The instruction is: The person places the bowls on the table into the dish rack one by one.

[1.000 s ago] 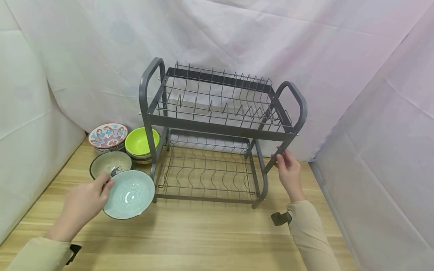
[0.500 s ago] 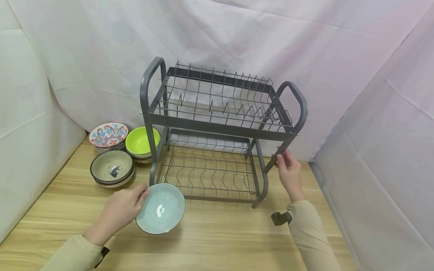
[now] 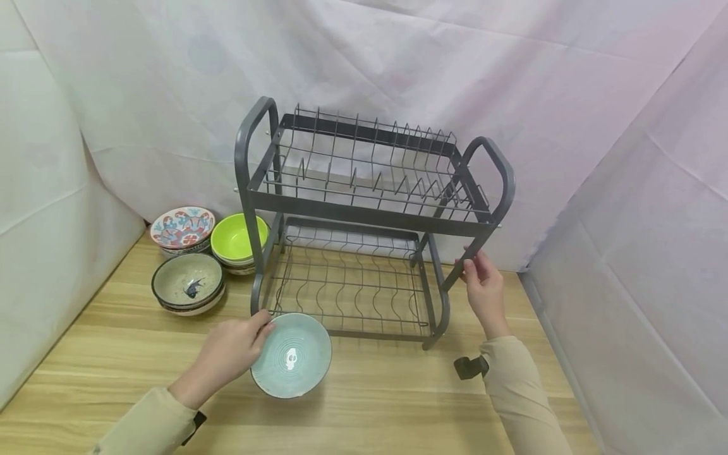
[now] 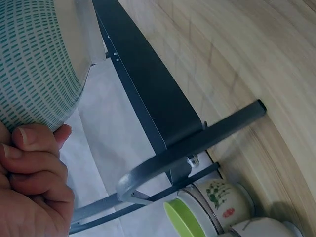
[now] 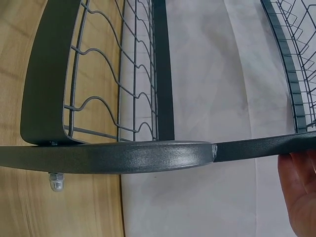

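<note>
A shallow pale blue bowl [image 3: 296, 357] hangs over the table in front of the two-tier dark grey dish rack [image 3: 364, 213]. My left hand [image 3: 227, 354] pinches its left rim. Green dashes pattern the white underside of the bowl [image 4: 34, 59] in the left wrist view, where curled fingers [image 4: 42, 160] hold the edge. On the other side, my right hand [image 3: 485, 291] grips the rack's right front post between thumb and fingers. Only part of that hand [image 5: 301, 190] shows at the right edge of the right wrist view, against the post.
Left of the rack stand several stacked bowls: a red-and-blue patterned bowl [image 3: 182, 227], a lime green bowl [image 3: 232, 237] and a beige bowl [image 3: 184, 281] with a dark fish motif. A white cloth [image 3: 364, 57] hangs behind and at the sides of the wooden table [image 3: 387, 404].
My left hand has carried the pale blue bowl rightward, away from the beige bowl stack, to in front of the rack. My right hand stays on the post.
</note>
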A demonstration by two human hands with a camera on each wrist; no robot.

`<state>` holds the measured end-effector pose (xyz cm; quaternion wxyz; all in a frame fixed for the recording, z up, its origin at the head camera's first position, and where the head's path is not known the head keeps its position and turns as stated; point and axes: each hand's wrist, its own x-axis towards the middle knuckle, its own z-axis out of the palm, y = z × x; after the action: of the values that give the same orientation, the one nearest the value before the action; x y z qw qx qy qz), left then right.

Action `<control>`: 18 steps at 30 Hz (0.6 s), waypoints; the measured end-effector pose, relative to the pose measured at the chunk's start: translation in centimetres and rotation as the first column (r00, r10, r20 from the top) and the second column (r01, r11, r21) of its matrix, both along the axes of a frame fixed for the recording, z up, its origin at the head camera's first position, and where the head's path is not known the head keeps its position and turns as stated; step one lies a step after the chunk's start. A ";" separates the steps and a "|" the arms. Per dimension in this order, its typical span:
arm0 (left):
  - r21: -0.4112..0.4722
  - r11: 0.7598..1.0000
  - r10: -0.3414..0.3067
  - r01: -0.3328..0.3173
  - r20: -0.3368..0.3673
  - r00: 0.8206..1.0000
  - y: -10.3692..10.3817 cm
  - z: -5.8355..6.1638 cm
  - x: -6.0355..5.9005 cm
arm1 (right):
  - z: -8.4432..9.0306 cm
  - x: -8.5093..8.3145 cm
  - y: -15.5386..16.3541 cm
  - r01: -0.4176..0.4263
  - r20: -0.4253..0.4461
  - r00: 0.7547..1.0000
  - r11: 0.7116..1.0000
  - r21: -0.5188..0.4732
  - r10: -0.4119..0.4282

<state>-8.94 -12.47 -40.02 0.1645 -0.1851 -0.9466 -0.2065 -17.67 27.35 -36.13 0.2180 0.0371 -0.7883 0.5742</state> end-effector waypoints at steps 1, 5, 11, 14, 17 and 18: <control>-0.002 1.000 -0.002 0.002 0.007 1.000 0.2 0.0 0.0 | 0.0 0.0 0.0 0.000 -0.001 1.000 1.000 0.001 0.000; -0.015 1.000 -0.024 0.025 0.022 0.999 1.0 -0.1 0.0 | -0.1 0.0 0.0 0.001 0.004 1.000 1.000 -0.009 -0.001; 0.002 0.998 -0.059 0.059 0.047 0.997 2.5 -0.3 -0.3 | 0.0 0.3 -0.2 0.018 0.071 0.997 1.000 -0.011 -0.017; 0.015 0.997 -0.075 0.074 0.062 0.995 3.1 -0.4 -0.4 | 0.3 0.8 -0.5 0.041 0.083 0.995 0.995 0.096 -0.049; 0.033 0.996 -0.090 0.088 0.084 0.992 3.6 -0.5 -0.6 | 0.5 1.8 -1.4 0.092 -0.002 0.996 0.970 0.223 -0.094; 0.040 0.995 -0.097 0.094 0.088 0.991 3.8 -0.6 -0.7 | 0.6 2.2 -1.8 0.115 -0.061 0.993 0.957 0.266 -0.103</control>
<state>-9.63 -8.71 -40.60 0.1149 -0.2176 -0.9392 -0.2394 -15.49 25.53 -35.57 0.2607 0.0363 -0.8544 0.4480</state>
